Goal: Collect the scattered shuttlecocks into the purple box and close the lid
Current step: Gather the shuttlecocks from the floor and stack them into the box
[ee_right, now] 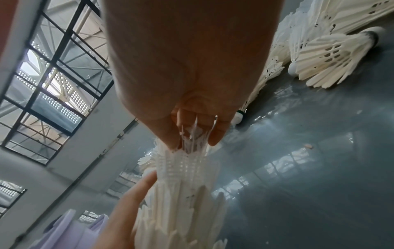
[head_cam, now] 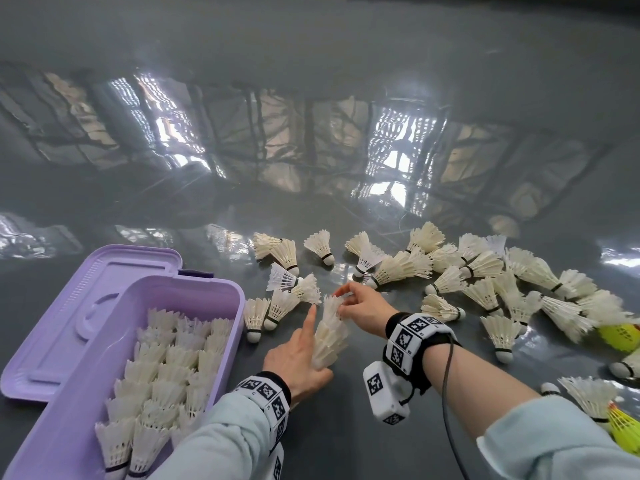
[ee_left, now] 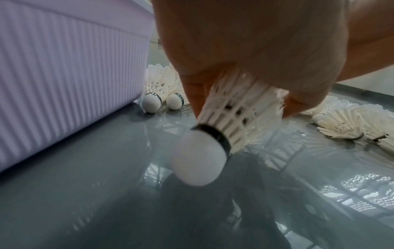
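Note:
The purple box (head_cam: 221, 289) stands open at lower left, its lid (head_cam: 69, 306) lying flat behind it; several rows of nested white shuttlecocks (head_cam: 166, 375) fill it. My left hand (head_cam: 304, 355) grips the lower end of a stack of nested shuttlecocks (head_cam: 330, 334), index finger stretched along it. In the left wrist view the stack's cork (ee_left: 198, 161) points down beside the box wall (ee_left: 64, 67). My right hand (head_cam: 349, 299) pinches the feathers of the top shuttlecock (ee_right: 189, 165). Many white shuttlecocks (head_cam: 450, 278) lie scattered to the right.
The surface is glossy grey (head_cam: 311, 168) and mirrors windows. Two yellow shuttlecocks (head_cam: 620, 336) (head_cam: 623, 424) lie at the far right edge. A few white ones (head_cam: 273, 310) lie close against the box's right wall. A cable runs from my right wristband (head_cam: 415, 337).

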`<state>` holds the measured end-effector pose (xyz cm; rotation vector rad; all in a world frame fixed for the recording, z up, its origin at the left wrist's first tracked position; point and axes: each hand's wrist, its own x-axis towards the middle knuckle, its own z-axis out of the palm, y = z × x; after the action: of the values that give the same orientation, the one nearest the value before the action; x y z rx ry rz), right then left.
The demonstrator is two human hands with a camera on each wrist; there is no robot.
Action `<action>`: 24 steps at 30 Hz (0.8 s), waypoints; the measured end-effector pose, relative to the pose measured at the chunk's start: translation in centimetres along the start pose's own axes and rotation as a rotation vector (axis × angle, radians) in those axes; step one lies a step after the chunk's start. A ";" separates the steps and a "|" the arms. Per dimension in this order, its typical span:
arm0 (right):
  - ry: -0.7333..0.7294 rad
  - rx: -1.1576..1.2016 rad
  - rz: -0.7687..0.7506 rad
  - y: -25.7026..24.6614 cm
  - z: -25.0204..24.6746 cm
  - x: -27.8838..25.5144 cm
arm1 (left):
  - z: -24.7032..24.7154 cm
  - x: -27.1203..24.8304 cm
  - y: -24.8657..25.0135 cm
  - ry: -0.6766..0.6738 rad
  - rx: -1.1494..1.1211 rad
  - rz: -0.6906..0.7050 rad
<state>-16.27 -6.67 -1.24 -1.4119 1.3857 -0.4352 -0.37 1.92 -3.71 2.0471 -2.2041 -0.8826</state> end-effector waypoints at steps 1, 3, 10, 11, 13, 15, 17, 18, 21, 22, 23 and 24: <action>0.007 0.016 0.006 0.0 0.1 0.1 | 0.1 0.1 0.0 0.025 -0.018 -0.024; 0.028 0.041 0.021 0.0 0.2 0.3 | 0.2 0.5 0.1 0.047 -0.051 -0.085; -0.008 0.056 0.069 -0.3 0.4 0.3 | -0.7 1.3 0.0 0.096 -0.171 -0.148; -0.009 0.046 0.073 -0.3 0.5 0.3 | -0.8 1.2 -0.1 0.103 -0.162 -0.141; 0.000 0.019 0.068 -0.3 0.7 0.3 | -0.7 1.1 0.0 0.119 -0.151 -0.131; 0.017 -0.024 0.040 -0.8 0.9 0.1 | -0.9 0.9 0.1 0.132 -0.155 -0.132; 0.071 -0.046 -0.010 -2.0 0.7 -0.2 | -1.8 1.0 0.3 0.163 -0.155 -0.142; 0.109 -0.050 -0.050 -3.0 0.4 -0.2 | -2.7 1.1 0.5 0.188 -0.153 -0.144; 0.212 -0.033 -0.183 -8.1 -0.1 -0.1 | -7.1 1.1 1.0 0.312 -0.194 -0.147; 0.239 -0.006 -0.229 -10.1 -0.1 0.1 | -8.8 1.2 0.9 0.355 -0.205 -0.152; 0.251 0.017 -0.271 -12.0 0.3 0.2 | -10.6 0.9 0.5 0.399 -0.209 -0.162; 0.253 0.030 -0.313 -13.8 0.9 0.3 | -12.3 0.5 -0.2 0.435 -0.204 -0.171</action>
<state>-8.64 -9.77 9.87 -1.5968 1.3505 -0.8595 4.35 -3.40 6.34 2.1052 -1.6683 -0.5686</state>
